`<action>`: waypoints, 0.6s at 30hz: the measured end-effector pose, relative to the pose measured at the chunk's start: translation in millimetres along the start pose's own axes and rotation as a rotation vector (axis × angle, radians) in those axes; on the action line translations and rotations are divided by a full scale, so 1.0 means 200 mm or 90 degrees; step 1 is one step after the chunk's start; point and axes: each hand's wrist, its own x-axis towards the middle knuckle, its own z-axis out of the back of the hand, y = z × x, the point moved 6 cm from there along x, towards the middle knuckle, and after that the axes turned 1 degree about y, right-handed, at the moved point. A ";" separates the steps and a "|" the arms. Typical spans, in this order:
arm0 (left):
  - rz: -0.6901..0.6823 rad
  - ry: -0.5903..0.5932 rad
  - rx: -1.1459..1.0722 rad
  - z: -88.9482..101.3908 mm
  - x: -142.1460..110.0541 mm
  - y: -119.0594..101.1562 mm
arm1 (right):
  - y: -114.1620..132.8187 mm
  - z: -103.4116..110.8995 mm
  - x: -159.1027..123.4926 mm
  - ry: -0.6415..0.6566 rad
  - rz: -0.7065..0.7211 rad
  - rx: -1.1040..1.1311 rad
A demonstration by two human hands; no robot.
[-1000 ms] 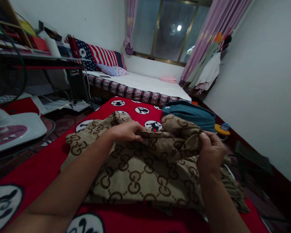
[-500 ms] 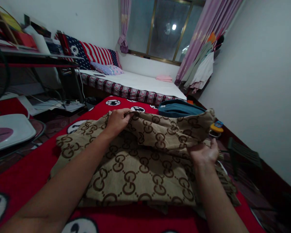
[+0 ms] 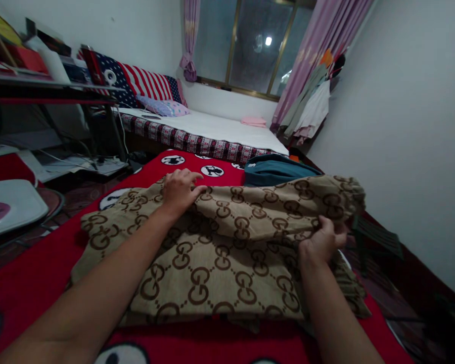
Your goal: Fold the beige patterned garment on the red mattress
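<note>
A tan garment (image 3: 197, 255) with brown interlocking-G print lies spread and partly folded in front of me. A long strip of it, which looks like a sleeve (image 3: 261, 210), lies crosswise over its top and ends in a gathered edge at the right. My left hand (image 3: 180, 191) rests on the left end of this strip, thumb and forefinger apart. Close to the right end, my right hand (image 3: 322, 240) has its fingers closed at the strip's lower edge, some hidden by cloth. Behind the strip sits a folded teal cloth (image 3: 278, 169).
Under the garment is a red blanket (image 3: 34, 288) with white round prints. Beyond stands a bed (image 3: 212, 124) with pillows. A cluttered desk (image 3: 87, 88) and a white-seated chair (image 3: 13, 205) are at left; a dark green stool (image 3: 379, 235) is at right.
The strip's right end has swung out to the right and lies flatter. My right hand has turned and closed at its edge. The fingers of my left hand have loosened and spread.
</note>
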 end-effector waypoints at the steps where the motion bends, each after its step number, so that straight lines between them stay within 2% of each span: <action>1: -0.035 -0.014 0.031 0.00 -0.01 -0.04 | -0.01 0.02 0.01 -0.022 0.015 -0.037; 3: -0.094 -0.027 0.038 0.02 -0.03 -0.11 | -0.06 0.07 0.05 -0.052 0.012 -0.094; 5: -0.130 0.005 -0.004 0.03 -0.04 -0.18 | -0.11 0.10 0.09 -0.072 0.007 -0.126; 7: -0.164 0.087 -0.056 0.02 -0.06 -0.24 | -0.12 0.12 0.13 -0.072 0.030 -0.136; 10: -0.218 0.273 -0.104 -0.06 -0.11 -0.32 | -0.06 0.09 0.13 -0.010 0.098 -0.124; 12: -0.247 0.369 -0.112 -0.12 -0.15 -0.34 | -0.03 0.01 0.09 0.124 0.114 -0.152; 16: -0.261 0.450 -0.064 -0.22 -0.19 -0.27 | -0.06 -0.19 -0.11 0.591 0.088 -0.375; 17: -0.253 0.458 -0.042 -0.23 -0.18 -0.23 | -0.08 -0.21 -0.15 0.664 0.102 -0.434; 18: -0.242 0.455 -0.016 -0.22 -0.16 -0.20 | -0.09 -0.21 -0.17 0.701 0.128 -0.485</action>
